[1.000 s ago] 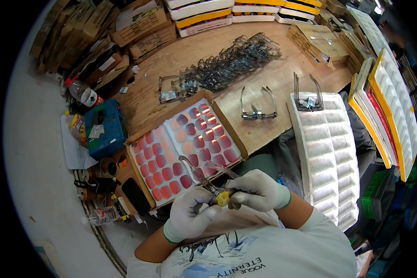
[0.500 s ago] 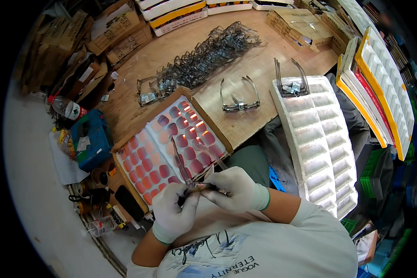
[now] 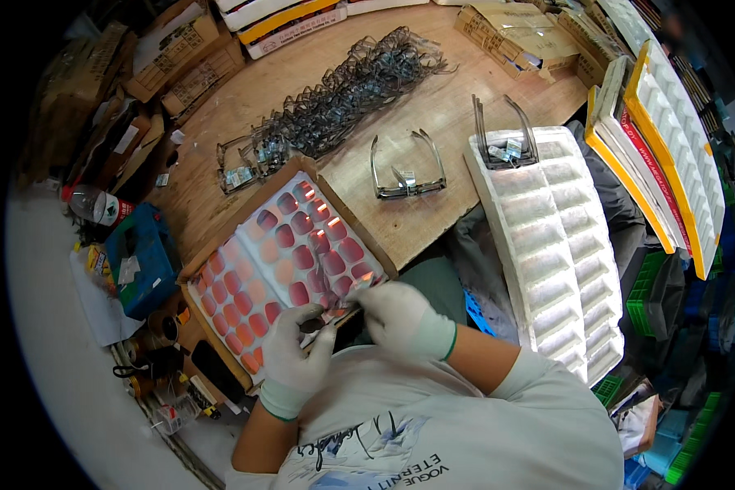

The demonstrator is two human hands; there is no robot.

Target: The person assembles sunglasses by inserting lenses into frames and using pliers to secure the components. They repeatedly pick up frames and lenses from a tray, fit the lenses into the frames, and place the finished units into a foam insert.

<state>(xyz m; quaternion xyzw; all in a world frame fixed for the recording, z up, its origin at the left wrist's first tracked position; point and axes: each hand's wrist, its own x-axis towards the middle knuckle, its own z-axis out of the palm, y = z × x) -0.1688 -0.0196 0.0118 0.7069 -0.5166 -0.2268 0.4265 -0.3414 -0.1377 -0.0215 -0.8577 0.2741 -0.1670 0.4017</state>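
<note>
Both my hands wear white gloves and meet low in the middle, in front of the lens box. My left hand (image 3: 298, 355) is closed on an eyeglass frame (image 3: 331, 310), whose temples point away from me over the lenses and are hard to tell from them. My right hand (image 3: 404, 317) is closed at the right end of the same frame; its fingertips partly hide what they pinch. Just beyond lies an open cardboard box (image 3: 388, 260) with rows of pink-red tinted lenses (image 3: 302, 257) on white sheets.
Another eyeglass frame (image 3: 410, 190) stands on the wooden table (image 3: 384, 224). Behind it lies a long heap of frames (image 3: 343, 102). To the right, a white compartment tray (image 3: 551, 237) bears one pair of glasses (image 3: 506, 153). A blue box (image 3: 143, 257) and a bottle (image 3: 98, 204) stand left.
My right hand has shifted slightly up and turned its fingers in against the frame. The frame has tipped lower toward the lenses. The whole view has shifted a little.
</note>
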